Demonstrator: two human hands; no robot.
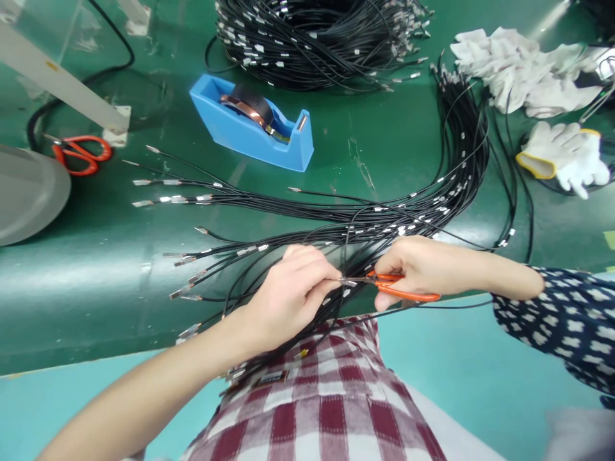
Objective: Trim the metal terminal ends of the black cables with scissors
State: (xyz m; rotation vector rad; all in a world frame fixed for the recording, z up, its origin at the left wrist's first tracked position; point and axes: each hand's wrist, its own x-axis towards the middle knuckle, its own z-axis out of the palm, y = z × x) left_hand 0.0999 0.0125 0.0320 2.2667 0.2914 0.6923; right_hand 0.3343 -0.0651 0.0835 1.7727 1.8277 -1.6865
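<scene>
Black cables (298,208) with white labels and metal ends lie across the green table, and some hang over its front edge. Near that edge my left hand (300,288) pinches something small at its fingertips, by a cable; the fingers partly hide it. Just to the right, my right hand (401,272) holds orange-handled scissors (413,295), their blades pointing left. The blade tips reach a thin cable close to my left fingertips. Whether the blades are fully closed is hard to tell.
A blue tape dispenser (254,134) stands behind the cables, before a big cable coil (312,45). Other orange scissors (81,155) and a grey round container (31,192) are at left. White gloves (528,73) lie at back right. A metal leg (67,83) rises at back left.
</scene>
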